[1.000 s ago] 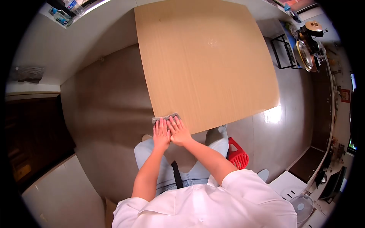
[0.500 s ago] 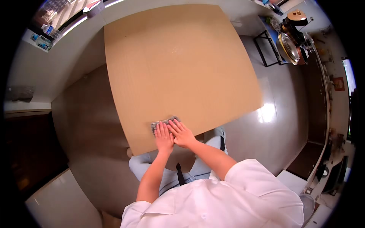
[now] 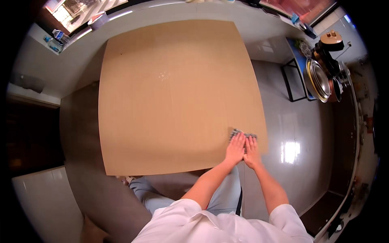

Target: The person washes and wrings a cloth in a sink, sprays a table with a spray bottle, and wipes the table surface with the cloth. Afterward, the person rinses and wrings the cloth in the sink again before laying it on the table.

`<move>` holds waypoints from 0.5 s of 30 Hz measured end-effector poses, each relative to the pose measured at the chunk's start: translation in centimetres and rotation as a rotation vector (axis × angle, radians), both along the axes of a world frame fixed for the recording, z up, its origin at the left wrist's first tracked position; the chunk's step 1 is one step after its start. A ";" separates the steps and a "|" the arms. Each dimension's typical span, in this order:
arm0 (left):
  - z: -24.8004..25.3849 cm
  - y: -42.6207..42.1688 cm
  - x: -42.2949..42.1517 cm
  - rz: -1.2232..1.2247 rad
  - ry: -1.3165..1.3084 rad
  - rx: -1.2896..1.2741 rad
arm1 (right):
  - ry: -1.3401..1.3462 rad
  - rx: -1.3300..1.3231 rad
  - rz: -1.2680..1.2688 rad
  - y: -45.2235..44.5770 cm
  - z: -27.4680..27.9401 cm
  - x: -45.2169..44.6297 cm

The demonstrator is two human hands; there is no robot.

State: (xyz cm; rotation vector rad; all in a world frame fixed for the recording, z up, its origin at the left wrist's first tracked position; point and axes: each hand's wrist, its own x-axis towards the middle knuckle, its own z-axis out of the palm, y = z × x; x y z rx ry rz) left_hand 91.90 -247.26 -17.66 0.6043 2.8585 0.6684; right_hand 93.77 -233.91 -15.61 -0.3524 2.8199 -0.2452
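Overhead view of a person at a broad, light wood-grained surface [image 3: 174, 117], both hands near its lower right corner. A gray cloth [image 3: 234, 133] lies flat beneath the hands, close to the surface's right edge; its margin shows beyond the fingertips, and the rest is covered. The left hand [image 3: 234, 153] and right hand [image 3: 252, 156] rest side by side upon it, thumbs close together. On each, the fingers are extended and laid flat over the cloth rather than curled around it. Toward the far side of the surface, left of center, is a patch of small white specks [image 3: 163, 76]. At upper right, a black-framed stand [image 3: 292, 83] carries a stack of metal bowls [image 3: 319, 79], with a tan-lidded pot [image 3: 331, 39] nearby. Plastic bottles [image 3: 53, 43] stand on a ledge at upper left. Light glares from the gray tiled floor [image 3: 279, 105] to the right. The person wears a white shirt [image 3: 231, 227].
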 end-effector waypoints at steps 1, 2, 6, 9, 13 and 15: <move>0.1 1.5 -1.2 -0.044 -0.003 0.020 | -0.011 -0.001 -0.061 1.7 -0.1 -0.9; 0.3 2.4 -2.2 -0.034 0.021 0.015 | 0.013 -0.006 -0.051 2.8 -0.3 -1.6; 0.1 1.9 -2.2 -0.057 0.076 0.017 | 0.075 -0.029 -0.076 2.9 -1.5 -1.3; -0.5 -0.1 -1.6 -0.088 0.078 0.088 | 0.108 0.043 -0.095 1.1 -1.5 -1.0; -0.9 -5.5 -1.3 -0.022 0.117 0.090 | 0.170 0.004 -0.016 -4.4 -2.0 -1.3; -1.2 -9.9 0.2 -0.015 0.099 0.064 | 0.158 -0.045 0.015 -8.3 -2.4 -0.2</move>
